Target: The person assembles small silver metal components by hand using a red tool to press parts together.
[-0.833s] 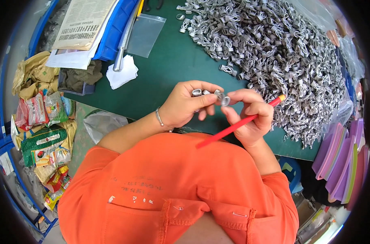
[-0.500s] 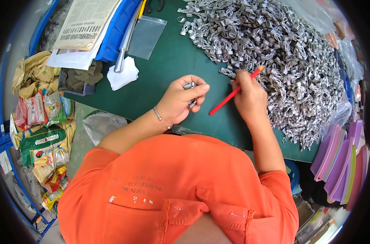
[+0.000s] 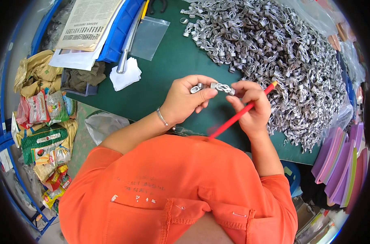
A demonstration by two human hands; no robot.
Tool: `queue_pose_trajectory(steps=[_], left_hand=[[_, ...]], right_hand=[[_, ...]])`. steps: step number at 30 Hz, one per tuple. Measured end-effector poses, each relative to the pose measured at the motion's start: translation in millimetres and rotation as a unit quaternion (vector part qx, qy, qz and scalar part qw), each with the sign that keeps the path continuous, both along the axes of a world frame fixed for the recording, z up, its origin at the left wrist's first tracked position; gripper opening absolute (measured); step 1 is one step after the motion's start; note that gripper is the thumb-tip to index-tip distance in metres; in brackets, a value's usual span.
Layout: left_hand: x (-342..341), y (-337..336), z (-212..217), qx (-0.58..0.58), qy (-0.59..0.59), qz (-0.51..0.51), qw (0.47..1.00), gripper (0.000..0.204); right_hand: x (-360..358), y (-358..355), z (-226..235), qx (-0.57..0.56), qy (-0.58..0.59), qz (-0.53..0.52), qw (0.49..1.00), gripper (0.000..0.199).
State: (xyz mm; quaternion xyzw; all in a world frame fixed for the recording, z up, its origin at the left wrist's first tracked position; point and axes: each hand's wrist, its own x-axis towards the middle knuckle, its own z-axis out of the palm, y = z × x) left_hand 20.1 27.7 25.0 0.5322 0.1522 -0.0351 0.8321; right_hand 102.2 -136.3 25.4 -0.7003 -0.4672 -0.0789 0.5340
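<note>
Between my two hands, above the green table, is a silvery looped metal fitting (image 3: 222,87) with ridged ends. My left hand (image 3: 184,97) pinches its left end with thumb and forefinger. Another metal piece (image 3: 197,88) shows within the curl of the left fingers. My right hand (image 3: 253,106) grips the fitting's other end at the fingertips. A red pencil (image 3: 238,118) is also held in the right hand, slanting from upper right to lower left, its lower end blurred.
A large heap of the same metal fittings (image 3: 282,53) covers the table's right side. At the left are a blue tray (image 3: 119,30), white paper slips (image 3: 126,75), a clear plastic bag (image 3: 150,38) and a grey bin with dark cloth (image 3: 81,77). Purple foam sheets (image 3: 335,166) stand at right.
My right hand has come away from the heap's edge with a metal fitting and moved down beside my left hand. The left thumb and forefinger now grip its end. The pencil moved along.
</note>
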Motion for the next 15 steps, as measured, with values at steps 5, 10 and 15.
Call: queue_pose_trajectory(steps=[5,10,15], left_hand=[[-2.0,4.5,1.7,0.256,-0.228,-0.009,0.939,0.017],[-4.9,1.0,12.0,0.237,-0.249,-0.017,0.939,0.020],[-9.3,-1.0,11.6,0.166,-0.203,-0.006,0.965,0.019]], right_hand=[[-8.1,-4.7,-2.1,0.138,0.484,0.058,0.862,0.017],[-11.1,-3.8,-13.9,0.210,0.453,0.104,0.860,0.025],[-20.0,-4.1,-0.7,0.205,0.335,0.047,0.918,0.039]])
